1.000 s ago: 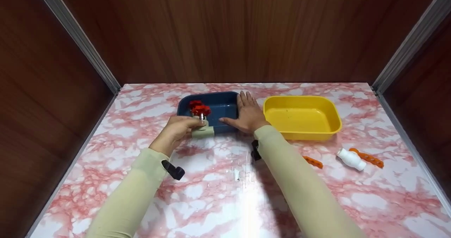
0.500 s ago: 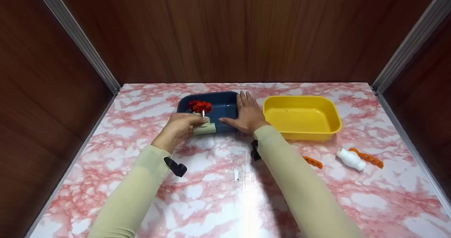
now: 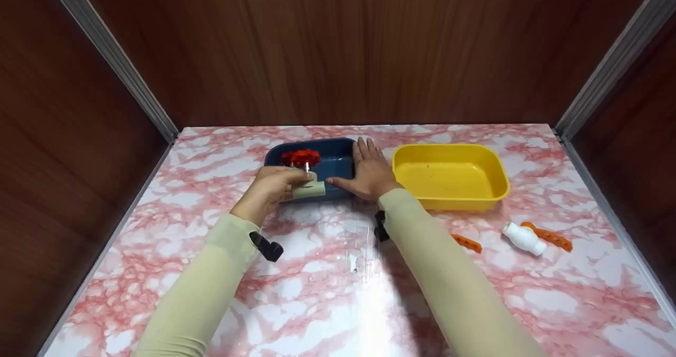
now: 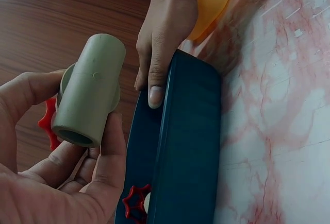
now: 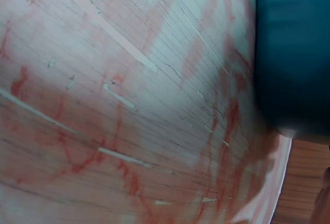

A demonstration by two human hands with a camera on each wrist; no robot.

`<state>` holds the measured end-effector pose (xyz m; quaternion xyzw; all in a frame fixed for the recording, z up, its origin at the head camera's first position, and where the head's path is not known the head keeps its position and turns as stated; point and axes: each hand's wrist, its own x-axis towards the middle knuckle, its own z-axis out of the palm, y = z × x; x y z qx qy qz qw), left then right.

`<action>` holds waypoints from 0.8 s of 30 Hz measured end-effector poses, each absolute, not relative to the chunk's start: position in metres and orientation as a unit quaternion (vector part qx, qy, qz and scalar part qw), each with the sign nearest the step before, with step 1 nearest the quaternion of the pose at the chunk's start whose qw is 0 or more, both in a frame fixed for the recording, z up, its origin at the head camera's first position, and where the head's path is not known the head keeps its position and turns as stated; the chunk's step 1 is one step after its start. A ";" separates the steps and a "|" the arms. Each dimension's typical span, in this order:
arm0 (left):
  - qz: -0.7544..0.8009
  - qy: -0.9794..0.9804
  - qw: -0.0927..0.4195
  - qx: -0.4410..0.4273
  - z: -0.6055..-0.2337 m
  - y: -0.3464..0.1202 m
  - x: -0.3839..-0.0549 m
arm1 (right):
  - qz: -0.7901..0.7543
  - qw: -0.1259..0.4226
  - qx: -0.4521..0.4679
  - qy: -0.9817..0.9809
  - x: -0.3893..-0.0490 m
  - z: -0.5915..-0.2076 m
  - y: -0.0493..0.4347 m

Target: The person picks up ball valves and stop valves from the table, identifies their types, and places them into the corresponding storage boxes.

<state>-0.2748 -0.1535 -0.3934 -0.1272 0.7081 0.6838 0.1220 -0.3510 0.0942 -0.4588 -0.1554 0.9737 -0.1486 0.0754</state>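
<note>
My left hand [image 3: 268, 188] grips a pale green stop valve [image 3: 310, 189] with a red handwheel [image 3: 306, 157], over the front left of a blue tray [image 3: 338, 162]. In the left wrist view the valve's pipe body [image 4: 90, 90] sits between thumb and fingers, its open end visible. A second red handwheel [image 4: 135, 203] on a pale piece shows inside the tray. My right hand [image 3: 372, 173] rests on the tray's right rim with straight fingers, its thumb over the inner side. The right wrist view catches only the tray's wall [image 5: 294, 54] and the tabletop.
A yellow tray [image 3: 451, 204] stands right of the blue one. Toward the right lies a white valve [image 3: 524, 238] with an orange handle [image 3: 552, 239]. Another orange handle [image 3: 466, 242] is partly behind the right sleeve. Wooden panels [image 3: 338, 50] enclose the marbled table [image 3: 296, 304].
My left hand has shifted slightly to the right and away from me, carrying the stop valve from the tray's front edge farther over the tray. The right hand has stayed in place.
</note>
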 end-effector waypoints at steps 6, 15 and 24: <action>0.686 0.706 0.120 -0.132 -0.393 -0.150 -0.279 | -0.147 0.074 -0.156 0.974 -0.352 -0.460 0.094; 0.686 0.705 0.117 -0.132 -0.393 -0.145 -0.284 | -0.152 0.076 -0.154 0.973 -0.354 -0.462 0.097; 0.686 0.706 0.119 -0.129 -0.391 -0.141 -0.289 | -0.149 0.075 -0.152 0.974 -0.352 -0.459 0.094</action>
